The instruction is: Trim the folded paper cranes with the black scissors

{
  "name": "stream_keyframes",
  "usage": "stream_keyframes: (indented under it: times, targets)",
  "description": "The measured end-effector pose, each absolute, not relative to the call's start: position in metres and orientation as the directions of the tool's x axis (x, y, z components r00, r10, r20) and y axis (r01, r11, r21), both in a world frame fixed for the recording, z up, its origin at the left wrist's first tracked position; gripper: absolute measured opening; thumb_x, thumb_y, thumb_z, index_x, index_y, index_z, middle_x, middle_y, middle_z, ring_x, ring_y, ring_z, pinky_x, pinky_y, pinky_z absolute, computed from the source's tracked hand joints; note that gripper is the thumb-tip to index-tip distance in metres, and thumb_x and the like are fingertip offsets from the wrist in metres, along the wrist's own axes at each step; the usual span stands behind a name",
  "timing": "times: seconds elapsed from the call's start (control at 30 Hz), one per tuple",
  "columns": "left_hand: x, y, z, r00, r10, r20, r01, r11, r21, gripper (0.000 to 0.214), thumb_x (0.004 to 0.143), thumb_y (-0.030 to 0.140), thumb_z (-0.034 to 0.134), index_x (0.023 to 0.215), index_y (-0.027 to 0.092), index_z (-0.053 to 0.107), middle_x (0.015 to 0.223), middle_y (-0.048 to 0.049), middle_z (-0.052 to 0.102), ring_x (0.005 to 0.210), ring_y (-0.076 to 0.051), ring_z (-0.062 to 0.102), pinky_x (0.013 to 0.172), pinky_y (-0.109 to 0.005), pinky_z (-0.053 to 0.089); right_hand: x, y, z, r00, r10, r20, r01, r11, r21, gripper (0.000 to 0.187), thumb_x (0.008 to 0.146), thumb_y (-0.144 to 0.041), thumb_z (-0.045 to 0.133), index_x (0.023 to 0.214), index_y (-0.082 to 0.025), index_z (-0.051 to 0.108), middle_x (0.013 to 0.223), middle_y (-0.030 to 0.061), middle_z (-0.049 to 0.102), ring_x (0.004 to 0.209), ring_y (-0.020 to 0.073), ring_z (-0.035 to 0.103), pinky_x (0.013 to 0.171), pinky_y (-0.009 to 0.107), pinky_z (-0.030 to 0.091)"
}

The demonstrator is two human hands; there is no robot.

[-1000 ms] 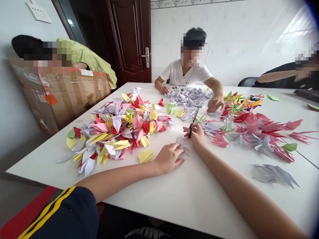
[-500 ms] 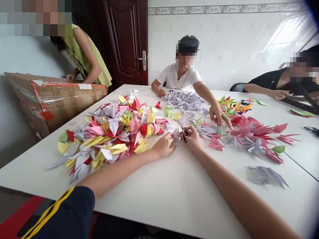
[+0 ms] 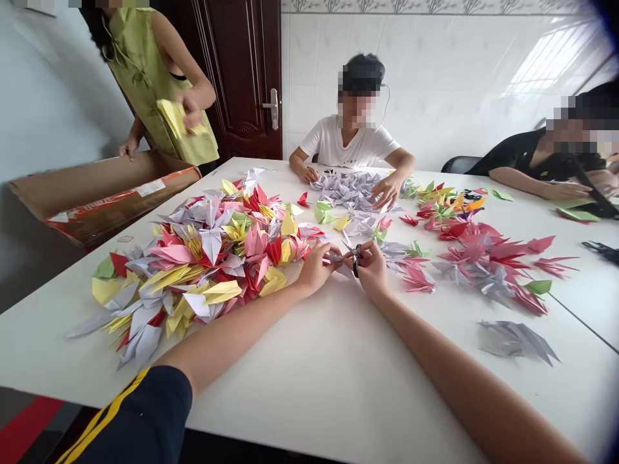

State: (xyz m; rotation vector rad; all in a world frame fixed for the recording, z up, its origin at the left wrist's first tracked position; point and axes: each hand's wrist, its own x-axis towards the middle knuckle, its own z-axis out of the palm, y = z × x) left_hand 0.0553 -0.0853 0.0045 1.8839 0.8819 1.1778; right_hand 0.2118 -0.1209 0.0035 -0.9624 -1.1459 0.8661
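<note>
- Your left hand: centre of the frame, thumb and fingers pinched shut on a lavender folded paper piece, held just over the white table.
- Your right hand: just right of the left hand and close against it, fingers curled tight through the dark handles of the scissors. The blades point up and left at the lavender piece. Whether they are parted is too small to tell.
- Multicoloured paper pile: left of your hands, filling the middle left of the frame. It holds folded pieces in yellow, pink, red, lavender and some green, and its near edge lies just beside your left hand.
- Lavender pile: above your hands, at the far side of the table, under the hands of a person in a white shirt.
- Pink and red pile: right of your hands, with lavender and green pieces mixed in.
- Lone lavender piece: lower right, flat on the table, well apart from the piles.
- Small bright cluster: upper right of centre, green, red and orange pieces.
- Cardboard box: upper left, tilted, its open side toward the table edge.
- Person in a green top: upper left, standing behind the box, one hand holding yellow paper.
- Person in black: far right, forearm resting on the table.
- Dark wooden door: top, left of centre.
</note>
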Motion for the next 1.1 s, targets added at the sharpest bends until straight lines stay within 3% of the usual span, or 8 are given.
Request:
stream_keyframes:
  times: [0.27,0.53,0.77,0.97,1.1]
  targets:
    - [0.056,-0.084,0.003,0.306,0.881,0.362,0.091,-0.405,0.910,0.015,0.078,0.017,0.076,0.093,0.017,0.076,0.091,-0.0071,0.077,0.083,-0.020,0.072,0.078,-0.031,0.057,0.210,-0.123,0.009,0.231,0.916,0.327,-0.090,0.355,-0.930,0.054,0.059,-0.030,0.089,0.080,-0.025,0.040,0.073,-0.0051,0.064,0.066,0.0140,0.064,0.062,0.026,0.049]
    - [0.055,-0.081,0.003,0.236,0.894,0.381,0.080,-0.409,0.909,0.009,0.079,0.024,0.076,0.083,0.017,0.079,0.080,-0.0061,0.076,0.076,-0.020,0.070,0.072,-0.031,0.054,0.209,-0.125,0.011,0.269,0.910,0.316,-0.036,0.337,-0.941,0.051,0.065,-0.034,0.083,0.080,-0.026,0.036,0.078,-0.0033,0.067,0.057,0.0109,0.057,0.054,0.025,0.046]
    - [0.055,-0.079,0.003,0.204,0.917,0.342,0.038,-0.356,0.934,0.012,0.077,0.029,0.079,0.079,0.017,0.078,0.074,-0.0044,0.073,0.072,-0.018,0.068,0.070,-0.029,0.053,0.210,-0.127,0.012,0.266,0.926,0.270,-0.025,0.286,-0.958,0.053,0.061,-0.040,0.087,0.081,-0.025,0.040,0.078,-0.0035,0.068,0.056,0.0118,0.060,0.051,0.025,0.047]
    - [0.052,-0.071,0.002,0.156,0.926,0.344,0.004,-0.349,0.937,0.011,0.075,0.024,0.078,0.082,0.015,0.076,0.084,-0.0069,0.074,0.078,-0.019,0.067,0.077,-0.031,0.053,0.218,-0.129,0.019,0.321,0.931,0.175,0.132,0.139,-0.981,0.052,0.061,-0.054,0.086,0.065,-0.021,0.046,0.057,-0.0034,0.057,0.044,0.0097,0.049,0.041,0.023,0.034]
    - [0.048,-0.070,0.002,0.153,0.924,0.349,0.048,-0.360,0.932,0.013,0.077,0.027,0.074,0.075,0.014,0.072,0.076,-0.0043,0.070,0.073,-0.017,0.063,0.071,-0.028,0.048,0.219,-0.135,0.033,0.228,0.967,0.114,0.225,0.062,-0.972,0.054,0.057,-0.057,0.087,0.059,-0.021,0.047,0.047,-0.0019,0.055,0.042,0.0103,0.047,0.039,0.023,0.028]
